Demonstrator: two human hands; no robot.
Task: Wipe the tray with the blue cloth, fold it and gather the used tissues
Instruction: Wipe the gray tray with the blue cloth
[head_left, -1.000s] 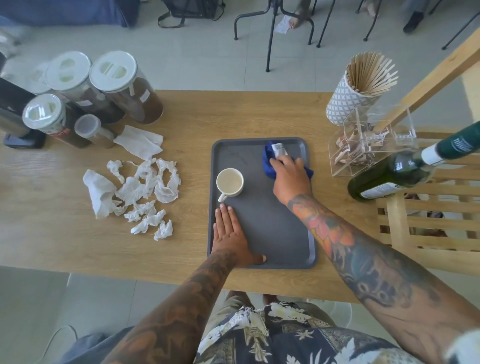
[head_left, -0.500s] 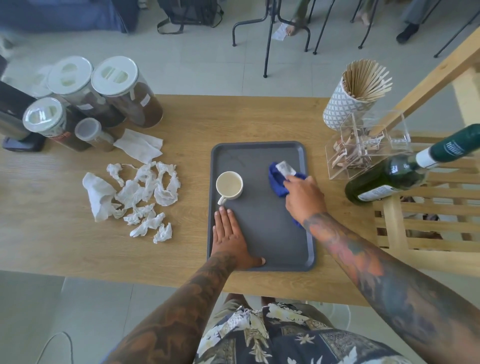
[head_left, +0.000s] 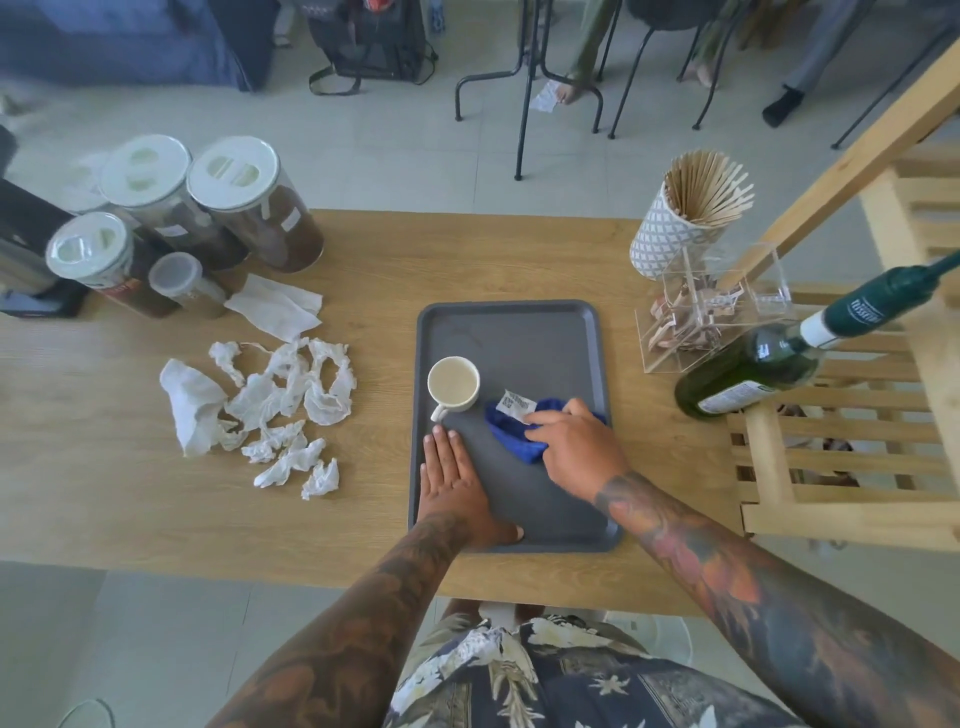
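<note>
1. Tray work: the dark grey rectangular plastic tray (head_left: 545, 332) lies on the light wooden table (head_left: 374, 270), its near edge close to the person.
2. The left hand (head_left: 454, 486) lies flat on the tray's near left corner, fingers straight and together, thumb spread along the near rim, pressing down.
3. The right hand (head_left: 576, 449) rests on top of the crumpled blue cloth (head_left: 514, 434) with its white label (head_left: 516, 404). The fingers are bent over the cloth and press it onto the tray, right of the middle.
4. A white ceramic mug of pale milky drink (head_left: 453, 384) stands on the tray's left side, just beyond the left fingertips and just beside the cloth.
5. The crumpled white used tissues (head_left: 270, 405) lie scattered on the table, left of the tray and apart from it.
6. At the table's far left stand clear jars with white lids (head_left: 208, 208); at the right, a patterned cup of wooden sticks (head_left: 685, 218) and a green glass bottle (head_left: 753, 369).
</note>
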